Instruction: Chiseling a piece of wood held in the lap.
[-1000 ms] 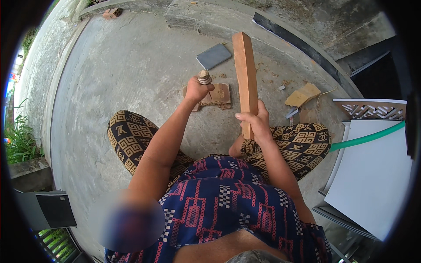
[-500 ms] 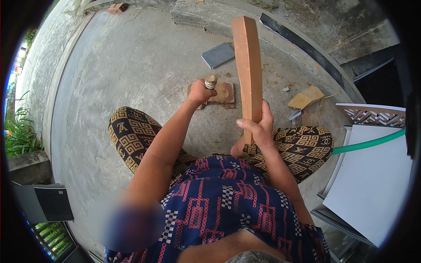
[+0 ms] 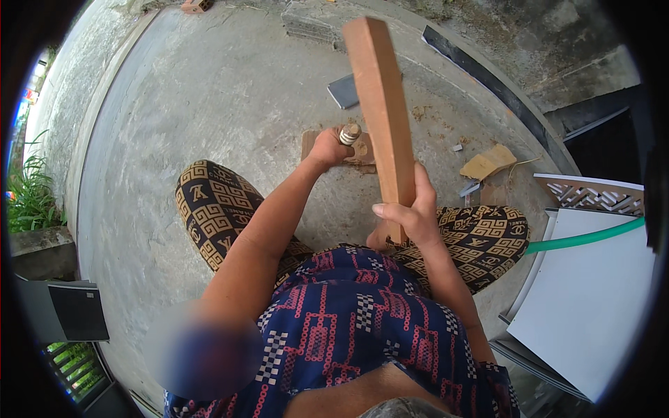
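Gripping wooden club (image 3: pixel 385 111) — lettered trousers (image 3: pixel 481 240) beneath

The board (image 3: pixel 364 149) lay on the floor (image 3: pixel 174 104) below the left hand (image 3: pixel 329 148). Beyond it rested the slab (image 3: pixel 343 92), partly behind the club (image 3: pixel 383 122) in the right hand (image 3: pixel 419 220); farther right lay a chunk (image 3: pixel 488 161)

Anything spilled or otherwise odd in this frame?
Yes. Brown debris lies scattered on the concrete floor, right of the wooden club in the right hand, standing out against the grey. Also, a blurred disc hides part of the left arm, possibly masking.
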{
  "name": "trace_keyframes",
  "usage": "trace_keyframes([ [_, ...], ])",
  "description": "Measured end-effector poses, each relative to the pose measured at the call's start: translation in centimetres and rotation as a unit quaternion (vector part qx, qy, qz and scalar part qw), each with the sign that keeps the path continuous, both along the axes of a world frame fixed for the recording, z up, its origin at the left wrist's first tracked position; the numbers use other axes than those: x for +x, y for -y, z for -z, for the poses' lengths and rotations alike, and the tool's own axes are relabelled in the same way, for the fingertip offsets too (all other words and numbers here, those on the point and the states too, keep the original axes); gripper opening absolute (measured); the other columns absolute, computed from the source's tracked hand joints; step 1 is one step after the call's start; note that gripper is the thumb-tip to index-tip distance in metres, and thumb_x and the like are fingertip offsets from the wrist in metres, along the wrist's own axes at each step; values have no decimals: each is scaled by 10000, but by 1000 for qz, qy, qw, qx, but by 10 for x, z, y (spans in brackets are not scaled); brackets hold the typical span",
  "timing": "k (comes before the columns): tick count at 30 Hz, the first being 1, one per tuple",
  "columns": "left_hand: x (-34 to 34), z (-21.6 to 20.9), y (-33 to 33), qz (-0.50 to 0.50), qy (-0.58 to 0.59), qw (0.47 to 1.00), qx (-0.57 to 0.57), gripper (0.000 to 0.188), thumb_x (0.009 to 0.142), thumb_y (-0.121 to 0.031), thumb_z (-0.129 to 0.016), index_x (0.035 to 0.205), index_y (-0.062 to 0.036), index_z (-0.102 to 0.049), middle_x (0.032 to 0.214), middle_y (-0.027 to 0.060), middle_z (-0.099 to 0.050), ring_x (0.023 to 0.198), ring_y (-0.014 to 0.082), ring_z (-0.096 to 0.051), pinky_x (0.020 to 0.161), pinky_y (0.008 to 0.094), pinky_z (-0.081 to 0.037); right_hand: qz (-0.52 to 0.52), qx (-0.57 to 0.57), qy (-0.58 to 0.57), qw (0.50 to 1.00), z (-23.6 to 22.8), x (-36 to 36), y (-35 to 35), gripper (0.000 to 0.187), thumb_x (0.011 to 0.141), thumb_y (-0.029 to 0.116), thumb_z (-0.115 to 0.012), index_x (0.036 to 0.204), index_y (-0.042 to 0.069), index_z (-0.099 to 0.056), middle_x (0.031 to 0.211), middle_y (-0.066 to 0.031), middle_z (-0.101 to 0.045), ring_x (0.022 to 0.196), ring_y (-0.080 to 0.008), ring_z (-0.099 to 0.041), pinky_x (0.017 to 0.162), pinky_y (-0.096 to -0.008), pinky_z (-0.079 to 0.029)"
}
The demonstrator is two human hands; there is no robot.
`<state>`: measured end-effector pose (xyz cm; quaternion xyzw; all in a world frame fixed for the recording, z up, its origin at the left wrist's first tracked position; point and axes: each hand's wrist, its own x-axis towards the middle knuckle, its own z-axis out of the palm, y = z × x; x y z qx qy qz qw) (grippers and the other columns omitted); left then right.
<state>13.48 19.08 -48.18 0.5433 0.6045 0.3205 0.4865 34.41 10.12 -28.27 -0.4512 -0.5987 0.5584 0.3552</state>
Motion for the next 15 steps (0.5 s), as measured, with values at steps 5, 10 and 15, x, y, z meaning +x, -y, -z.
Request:
trace_keyframes([
  [5, 6, -24, 2, 13, -69, 997, -35, 404, 638, -167, -748, 1023, -93, -650, 943, 139, -700, 910, 311, -664, 812, 378, -507, 112, 43, -32, 992, 7, 1, 11, 718, 592, 203, -775, 1178, 11, -407, 1012, -128, -566, 846, -241, -597, 763, -376, -499],
  [10, 14, -15, 5, 6, -112, 983, 145, 417, 659, -185, -764, 1059, -113, -670, 954, 119, -709, 911, 286, -672, 803, 368, -511, -48, -59, 273, 959, 40, 7, 2, 680, 597, 234, -788, 1154, 12, -467, 997, -137, -606, 926, -234, -600, 814, -370, -475],
  [15, 2, 0, -1, 32, -111, 992, 55, 422, 652, -142, -771, 1063, -115, -675, 930, 91, -711, 884, 226, -671, 795, 342, -510, 0, -1, 4, 1000, -2, -3, 4, 689, 618, 260, -774, 1175, -20, -482, 1060, -165, -592, 996, -248, -588, 863, -369, -465],
])
